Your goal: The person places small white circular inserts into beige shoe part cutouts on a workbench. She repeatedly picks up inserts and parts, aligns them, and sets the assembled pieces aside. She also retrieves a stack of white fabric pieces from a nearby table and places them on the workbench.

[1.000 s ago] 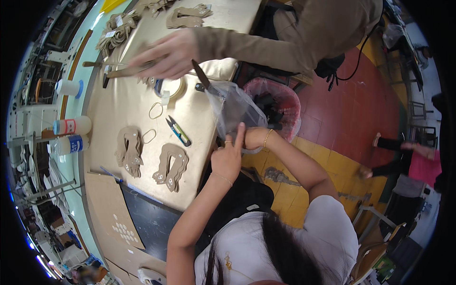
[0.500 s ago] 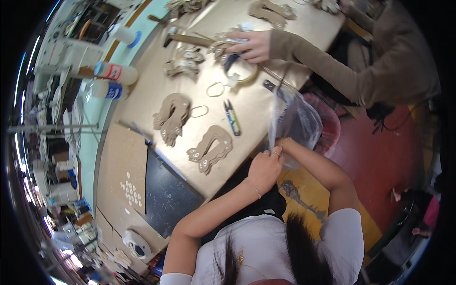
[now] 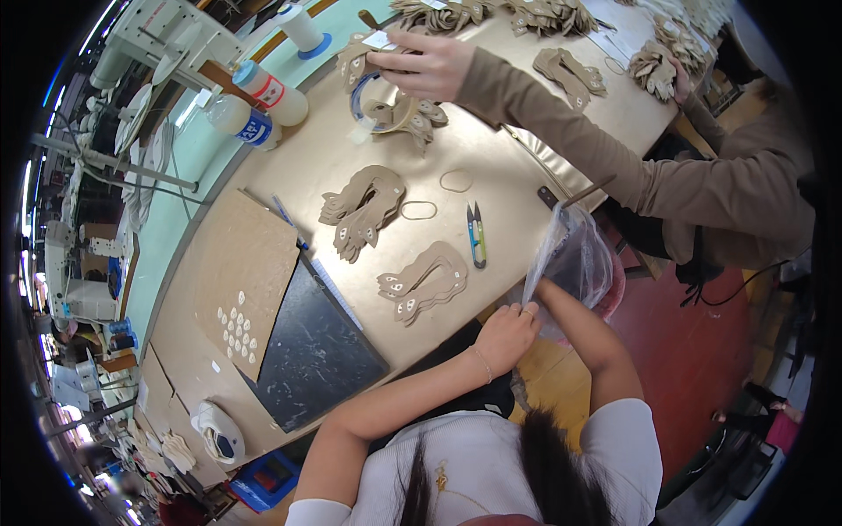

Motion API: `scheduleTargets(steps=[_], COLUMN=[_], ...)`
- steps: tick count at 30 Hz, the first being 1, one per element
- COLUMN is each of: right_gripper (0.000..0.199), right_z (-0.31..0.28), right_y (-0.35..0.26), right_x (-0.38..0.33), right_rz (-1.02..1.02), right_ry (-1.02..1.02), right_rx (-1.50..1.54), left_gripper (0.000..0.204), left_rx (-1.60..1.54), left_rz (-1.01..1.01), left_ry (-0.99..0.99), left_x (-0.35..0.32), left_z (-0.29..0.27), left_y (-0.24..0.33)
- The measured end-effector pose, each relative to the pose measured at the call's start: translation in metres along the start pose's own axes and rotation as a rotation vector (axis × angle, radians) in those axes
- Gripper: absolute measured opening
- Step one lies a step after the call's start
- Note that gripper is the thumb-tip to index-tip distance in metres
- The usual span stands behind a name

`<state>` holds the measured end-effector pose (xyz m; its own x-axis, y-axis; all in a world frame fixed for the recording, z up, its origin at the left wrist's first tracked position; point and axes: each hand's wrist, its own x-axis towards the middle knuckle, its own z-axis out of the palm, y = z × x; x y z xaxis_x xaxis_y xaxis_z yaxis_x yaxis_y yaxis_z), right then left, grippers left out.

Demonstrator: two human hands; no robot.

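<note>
At the near table edge, my left hand (image 3: 510, 336) pinches the rim of a clear plastic bag (image 3: 583, 263). My right forearm (image 3: 583, 329) reaches up to the bag, and my right hand is out of sight in or behind it. On the table close by lie two stacks of brown cut pieces with small white stickers: a nearer stack (image 3: 427, 280) and a farther stack (image 3: 364, 210). Green-and-yellow thread snips (image 3: 476, 237) rest to the right of the nearer stack, beside loose rubber bands (image 3: 419, 210).
A co-worker's hand (image 3: 430, 66) holds brown pieces over a tape roll (image 3: 383, 103); their other hand grips a bundle (image 3: 653, 72). Bottles (image 3: 246, 123), a dark board (image 3: 311, 351) and a brown board with white stickers (image 3: 241, 272) occupy the left. A red bin (image 3: 617, 285) stands beneath the bag.
My view has shifted, so the table appears farther right. The co-worker's near hand has moved away from the tape roll with brown pieces. My right hand has gone out of sight at the bag.
</note>
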<state>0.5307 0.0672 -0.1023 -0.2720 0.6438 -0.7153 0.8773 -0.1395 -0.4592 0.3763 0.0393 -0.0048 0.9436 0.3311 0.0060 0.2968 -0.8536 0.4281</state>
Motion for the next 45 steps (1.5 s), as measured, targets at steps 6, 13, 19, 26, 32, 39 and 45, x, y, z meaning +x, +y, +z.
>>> scheduleTargets(steps=[6,13,19,26,32,39,45], right_gripper=[0.029,0.029,0.029,0.029,0.029,0.029,0.029], right_z=[0.003,-0.004,-0.009,-0.003,-0.015,-0.008,-0.005], right_y=[-0.001,-0.007,-0.005,0.005,0.019,0.024,0.021], right_x=[0.004,0.017,0.022,0.014,0.010,0.006,0.010], right_rz=[0.029,0.016,0.010,0.022,0.061,0.064,0.056], right_ry=[0.078,0.173,0.272,0.391,0.501,0.529,0.535], right_rx=[-0.005,-0.005,0.001,0.027,0.050,0.060,0.058], left_gripper=[0.010,0.012,0.011,0.009,0.010,0.007,0.012], left_rx=[-0.048,-0.014,-0.036,-0.080,-0.064,-0.045,-0.028], left_rz=[0.012,-0.002,0.008,0.017,0.023,0.017,0.015], left_ry=[-0.015,0.038,0.059,0.056,0.018,0.044,0.041], left_x=[-0.001,-0.006,-0.006,-0.003,-0.002,-0.001,-0.002], left_z=[0.009,0.013,0.016,0.010,0.010,0.010,0.015], left_y=[-0.001,-0.004,-0.004,-0.002,-0.001,0.001,0.000])
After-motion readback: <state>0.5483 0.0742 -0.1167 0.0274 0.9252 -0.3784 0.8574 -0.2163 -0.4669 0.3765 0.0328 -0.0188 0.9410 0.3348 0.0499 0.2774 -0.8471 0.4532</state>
